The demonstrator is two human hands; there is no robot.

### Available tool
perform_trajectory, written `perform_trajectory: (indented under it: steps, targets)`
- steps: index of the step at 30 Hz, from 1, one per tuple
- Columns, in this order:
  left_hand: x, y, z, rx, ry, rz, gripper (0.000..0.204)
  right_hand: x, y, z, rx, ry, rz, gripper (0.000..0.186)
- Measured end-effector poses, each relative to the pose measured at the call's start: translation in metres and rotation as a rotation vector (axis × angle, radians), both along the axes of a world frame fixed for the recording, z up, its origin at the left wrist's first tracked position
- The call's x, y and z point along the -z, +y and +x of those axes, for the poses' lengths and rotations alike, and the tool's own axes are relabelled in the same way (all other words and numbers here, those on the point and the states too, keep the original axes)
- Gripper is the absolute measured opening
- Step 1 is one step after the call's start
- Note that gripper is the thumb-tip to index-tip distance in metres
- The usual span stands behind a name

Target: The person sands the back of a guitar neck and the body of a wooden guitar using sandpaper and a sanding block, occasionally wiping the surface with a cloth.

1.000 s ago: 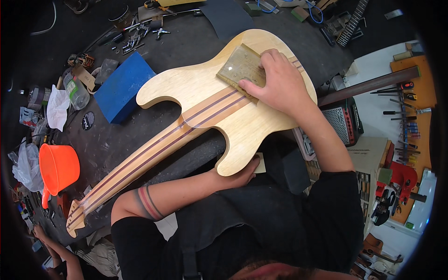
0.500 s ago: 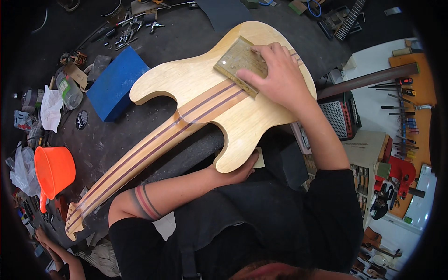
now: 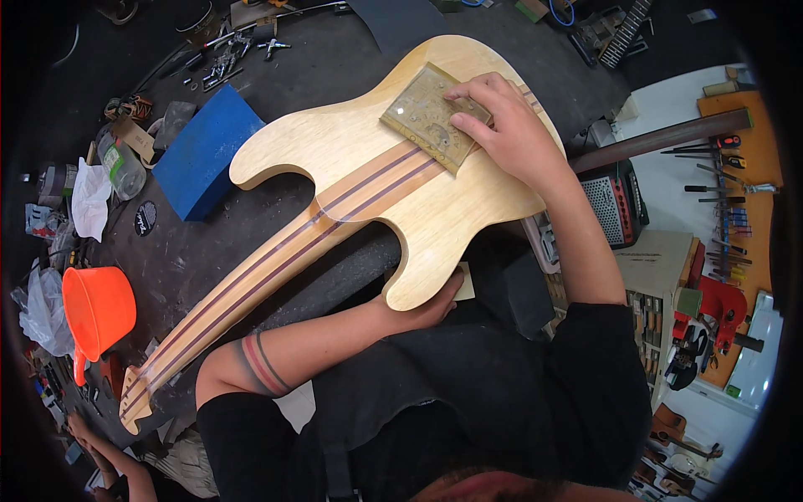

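A pale wooden electric guitar body (image 3: 351,138) with its neck (image 3: 242,293) attached lies across the dark table, dark stripes running down its middle. On its broad end rests a thick, see-through yellowish block (image 3: 427,113). My right hand (image 3: 506,125) grips the block's right end, fingers bent over the top and thumb pressed nearer me. Under the body's near horn is my left hand (image 3: 431,309), wrapped against its edge with the fingers mostly hidden. A small pale square piece (image 3: 467,283) shows beside those fingers; whether they hold it is unclear.
Left of the body stand a blue block (image 3: 205,155), a clear bottle (image 3: 121,167) and an orange dipper (image 3: 99,309). Metal parts (image 3: 226,63) litter the far table. A small amplifier (image 3: 606,205) and a tool board (image 3: 736,209) are at right. Another person's hand (image 3: 79,431) shows lower left.
My right hand's thumb and fingers have shifted on the block, the thumb drawing back toward the fingers. The block has moved very slightly left. My left hand stays at the horn.
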State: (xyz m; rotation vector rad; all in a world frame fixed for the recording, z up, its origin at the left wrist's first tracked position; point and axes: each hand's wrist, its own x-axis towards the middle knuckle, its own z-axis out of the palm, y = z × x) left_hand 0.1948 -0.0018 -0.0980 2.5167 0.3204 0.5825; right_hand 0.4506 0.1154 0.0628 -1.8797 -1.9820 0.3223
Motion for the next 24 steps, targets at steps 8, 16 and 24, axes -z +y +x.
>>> perform_trajectory:
  steps: [8,16,24]
  targets:
    - [-0.001,0.0,0.002,0.013,0.044,-0.022,0.05,0.004,-0.001,0.0,-0.019,0.029,0.007,0.035]
    - [0.001,-0.002,0.002,0.013,0.075,-0.037,0.049,-0.003,-0.012,-0.025,0.054,-0.251,0.056,0.069]
    - [-0.014,0.002,0.001,0.023,0.147,-0.051,0.05,-0.009,-0.009,-0.035,0.022,-0.363,-0.05,0.11]
